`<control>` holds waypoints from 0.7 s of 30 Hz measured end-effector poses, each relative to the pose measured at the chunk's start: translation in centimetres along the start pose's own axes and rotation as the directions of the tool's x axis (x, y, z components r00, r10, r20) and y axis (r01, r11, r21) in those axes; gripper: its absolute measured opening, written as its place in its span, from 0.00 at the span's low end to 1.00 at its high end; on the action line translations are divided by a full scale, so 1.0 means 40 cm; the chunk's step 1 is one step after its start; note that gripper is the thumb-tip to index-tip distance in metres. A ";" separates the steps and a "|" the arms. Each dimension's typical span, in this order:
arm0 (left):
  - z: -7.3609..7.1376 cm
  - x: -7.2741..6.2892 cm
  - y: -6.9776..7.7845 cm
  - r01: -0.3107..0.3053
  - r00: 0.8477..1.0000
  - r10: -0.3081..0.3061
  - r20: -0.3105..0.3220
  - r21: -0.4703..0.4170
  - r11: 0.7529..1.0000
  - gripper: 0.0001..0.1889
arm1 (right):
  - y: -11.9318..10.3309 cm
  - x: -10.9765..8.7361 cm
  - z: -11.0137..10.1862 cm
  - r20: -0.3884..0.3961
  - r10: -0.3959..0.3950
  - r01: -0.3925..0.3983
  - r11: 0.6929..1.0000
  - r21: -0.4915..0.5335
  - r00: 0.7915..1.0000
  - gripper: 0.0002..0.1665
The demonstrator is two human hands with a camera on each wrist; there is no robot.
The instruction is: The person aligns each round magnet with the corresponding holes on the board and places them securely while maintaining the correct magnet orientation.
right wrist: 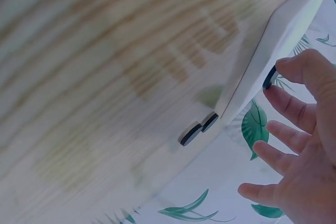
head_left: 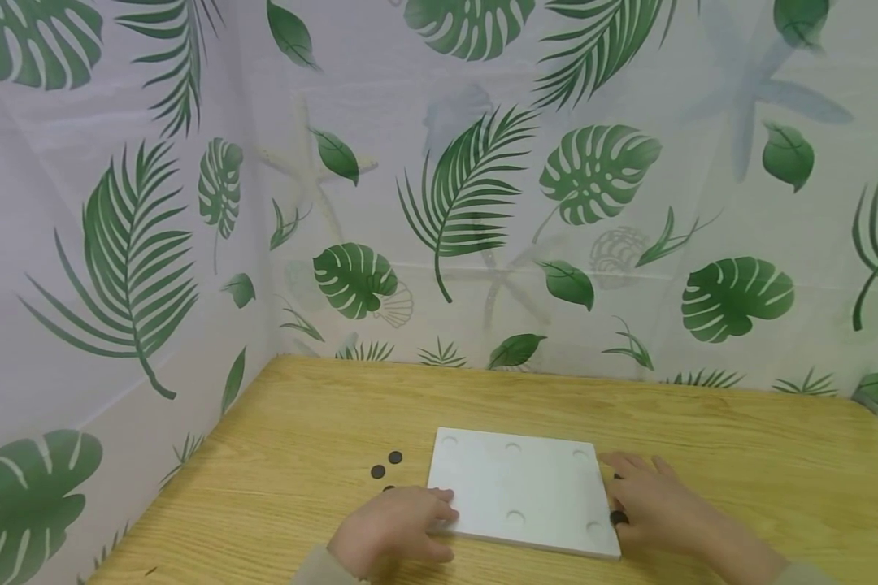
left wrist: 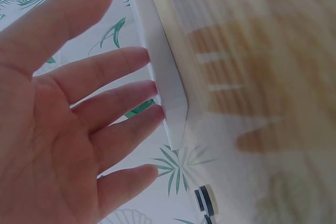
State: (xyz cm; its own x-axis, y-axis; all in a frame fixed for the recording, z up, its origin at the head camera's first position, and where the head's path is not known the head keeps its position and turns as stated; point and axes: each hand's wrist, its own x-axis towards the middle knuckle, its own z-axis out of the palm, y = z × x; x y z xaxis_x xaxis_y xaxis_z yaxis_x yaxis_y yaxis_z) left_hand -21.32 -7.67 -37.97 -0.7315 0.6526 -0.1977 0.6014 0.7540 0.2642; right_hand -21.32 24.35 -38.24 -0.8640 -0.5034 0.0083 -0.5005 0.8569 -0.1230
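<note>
A white board [head_left: 523,487] with several shallow round recesses lies flat on the wooden table. My left hand [head_left: 402,524] rests its fairly straight fingertips on the board's near left corner, covering that part of it. In the left wrist view, the fingers [left wrist: 118,72] are spread and hold nothing. At the opposite side, my right hand [head_left: 658,508] pinches a small black disc [right wrist: 270,77] between thumb and index finger, beside the board's right edge. Its other fingers are spread. Two more black discs [right wrist: 191,134] appear on the table past that hand in the right wrist view.
Left of the board lie several black discs [head_left: 377,471], one partly hidden by the left hand. The wooden table [head_left: 322,406] meets a leaf-patterned cloth [head_left: 468,325] at the back and along the left side.
</note>
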 end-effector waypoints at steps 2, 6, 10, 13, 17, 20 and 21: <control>-0.001 0.000 0.001 0.006 1.000 -0.006 0.001 -0.002 1.000 0.21 | -0.005 0.003 0.000 0.007 0.005 -0.005 1.000 0.003 1.000 0.18; -0.002 0.000 0.001 0.014 1.000 -0.014 0.005 -0.012 1.000 0.21 | -0.015 0.007 -0.001 0.020 0.010 -0.010 1.000 0.006 1.000 0.17; -0.002 0.000 0.002 0.015 1.000 -0.015 0.003 -0.011 1.000 0.21 | -0.023 0.009 -0.003 0.015 -0.002 0.002 1.000 0.003 1.000 0.17; -0.003 0.000 0.003 0.019 1.000 -0.019 0.002 -0.007 1.000 0.21 | -0.030 0.012 -0.005 0.017 -0.008 0.008 1.000 -0.003 1.000 0.17; -0.005 -0.003 0.004 0.026 1.000 -0.026 0.005 -0.005 1.000 0.21 | -0.039 0.017 -0.004 0.013 -0.027 0.027 1.000 -0.001 1.000 0.16; -0.006 -0.005 0.005 0.018 1.000 -0.018 0.004 0.004 1.000 0.21 | -0.043 0.018 -0.003 0.006 -0.041 0.041 0.999 0.010 0.999 0.16; -0.006 -0.005 0.005 0.015 1.000 -0.015 0.003 0.007 1.000 0.21 | -0.044 0.019 -0.002 0.005 -0.043 0.043 0.999 0.012 0.999 0.16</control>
State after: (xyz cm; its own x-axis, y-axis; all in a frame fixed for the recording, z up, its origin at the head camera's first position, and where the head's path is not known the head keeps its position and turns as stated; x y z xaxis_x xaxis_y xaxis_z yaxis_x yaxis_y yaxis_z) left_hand -21.14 -7.67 -37.66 -0.7395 0.6414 -0.2041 0.5924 0.7642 0.2550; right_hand -21.10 22.48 -37.92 -0.8413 -0.5405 0.0090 -0.5366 0.8331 -0.1342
